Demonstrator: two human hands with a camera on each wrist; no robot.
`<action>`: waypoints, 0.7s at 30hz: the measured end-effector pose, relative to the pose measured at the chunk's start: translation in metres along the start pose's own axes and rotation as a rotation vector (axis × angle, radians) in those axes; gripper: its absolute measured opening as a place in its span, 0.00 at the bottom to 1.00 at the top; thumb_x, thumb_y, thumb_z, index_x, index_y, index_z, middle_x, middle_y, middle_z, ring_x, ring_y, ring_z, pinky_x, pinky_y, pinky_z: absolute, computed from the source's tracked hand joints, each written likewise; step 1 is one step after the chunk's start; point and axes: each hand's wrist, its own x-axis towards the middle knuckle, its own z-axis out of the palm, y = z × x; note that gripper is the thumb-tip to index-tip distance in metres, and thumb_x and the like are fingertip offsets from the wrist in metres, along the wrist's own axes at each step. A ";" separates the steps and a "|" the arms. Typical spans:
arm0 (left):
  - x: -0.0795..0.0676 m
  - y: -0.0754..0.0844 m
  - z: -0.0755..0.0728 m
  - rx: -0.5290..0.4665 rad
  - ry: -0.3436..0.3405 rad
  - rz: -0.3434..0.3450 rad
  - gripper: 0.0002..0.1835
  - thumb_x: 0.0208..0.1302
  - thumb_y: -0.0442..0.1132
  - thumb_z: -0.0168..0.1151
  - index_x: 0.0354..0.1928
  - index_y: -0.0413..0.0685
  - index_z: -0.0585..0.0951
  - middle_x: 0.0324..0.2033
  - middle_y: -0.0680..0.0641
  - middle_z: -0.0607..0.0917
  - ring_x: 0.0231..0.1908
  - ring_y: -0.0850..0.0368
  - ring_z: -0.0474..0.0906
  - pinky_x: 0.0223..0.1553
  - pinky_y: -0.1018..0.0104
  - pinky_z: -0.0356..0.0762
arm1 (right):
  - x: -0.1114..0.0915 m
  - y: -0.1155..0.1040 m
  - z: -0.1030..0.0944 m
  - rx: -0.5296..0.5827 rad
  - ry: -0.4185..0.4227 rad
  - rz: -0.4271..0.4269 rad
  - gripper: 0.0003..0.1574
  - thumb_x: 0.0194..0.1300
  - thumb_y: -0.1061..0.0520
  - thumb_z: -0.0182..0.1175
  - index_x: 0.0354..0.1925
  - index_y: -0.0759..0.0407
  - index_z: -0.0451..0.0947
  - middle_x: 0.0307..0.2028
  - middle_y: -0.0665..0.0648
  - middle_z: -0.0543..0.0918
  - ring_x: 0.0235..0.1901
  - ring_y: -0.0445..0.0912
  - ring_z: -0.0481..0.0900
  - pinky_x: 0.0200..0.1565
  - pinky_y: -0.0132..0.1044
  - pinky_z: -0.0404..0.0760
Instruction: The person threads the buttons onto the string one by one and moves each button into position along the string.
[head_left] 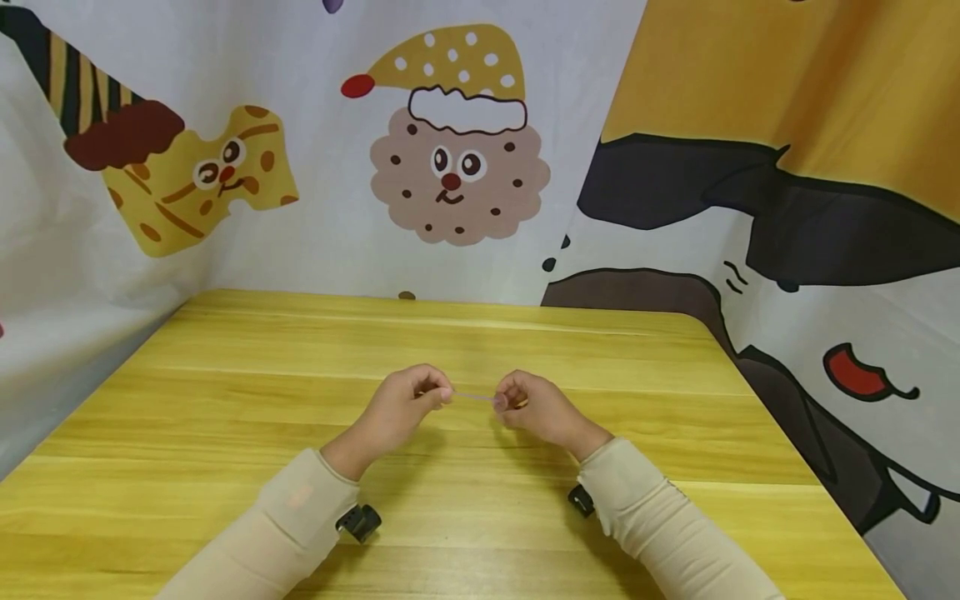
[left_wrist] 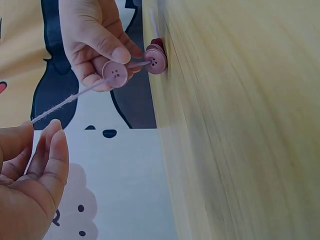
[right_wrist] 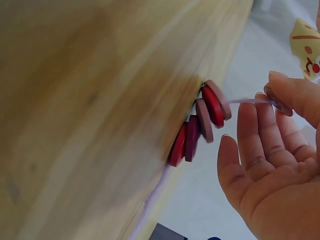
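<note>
In the head view my left hand [head_left: 393,412] pinches one end of a thin pale purple string [head_left: 472,396], which runs taut across to my right hand [head_left: 546,410]. There, thumb and fingers grip a pink button [left_wrist: 116,74], and the string passes through its holes. Further along the same string, several threaded buttons sit bunched: pink [right_wrist: 204,120], dark purple [right_wrist: 191,138] and red [right_wrist: 178,146] ones. The tail of the string trails beyond them. Whether this bunch rests on the table or hangs just above it I cannot tell; in the head view it is hidden.
Under both hands lies a yellow wood-grain table [head_left: 300,333]. Behind it hangs a white curtain [head_left: 315,242] printed with cartoon figures. Small black devices [head_left: 359,522] are worn at both wrists, below the beige sleeves [head_left: 270,525].
</note>
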 end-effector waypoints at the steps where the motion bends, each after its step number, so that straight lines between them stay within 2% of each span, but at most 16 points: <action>1: 0.000 0.000 0.000 0.001 -0.001 0.002 0.03 0.69 0.35 0.56 0.38 0.45 0.79 0.32 0.48 0.80 0.33 0.51 0.73 0.36 0.61 0.72 | 0.000 0.001 0.000 0.000 -0.001 0.004 0.12 0.61 0.70 0.63 0.42 0.62 0.75 0.35 0.55 0.79 0.35 0.46 0.76 0.37 0.38 0.78; 8: 0.000 0.001 -0.001 0.003 -0.002 -0.009 0.04 0.70 0.35 0.56 0.38 0.45 0.79 0.31 0.48 0.80 0.34 0.48 0.74 0.35 0.62 0.71 | 0.001 0.003 -0.002 -0.032 0.018 0.025 0.13 0.59 0.71 0.65 0.41 0.62 0.75 0.35 0.54 0.79 0.36 0.46 0.76 0.38 0.38 0.77; 15: 0.000 0.000 -0.002 0.004 -0.002 0.006 0.03 0.69 0.35 0.56 0.38 0.44 0.79 0.32 0.49 0.80 0.32 0.55 0.72 0.35 0.62 0.71 | 0.003 0.003 -0.002 -0.091 0.023 0.035 0.13 0.58 0.70 0.66 0.40 0.61 0.75 0.35 0.53 0.79 0.37 0.45 0.76 0.39 0.37 0.77; 21: -0.001 0.000 -0.003 -0.003 -0.006 0.009 0.03 0.70 0.35 0.56 0.38 0.45 0.79 0.31 0.48 0.79 0.32 0.54 0.72 0.36 0.61 0.72 | 0.004 0.004 -0.001 -0.133 0.015 0.056 0.12 0.58 0.69 0.66 0.38 0.59 0.76 0.34 0.52 0.79 0.37 0.45 0.76 0.39 0.37 0.77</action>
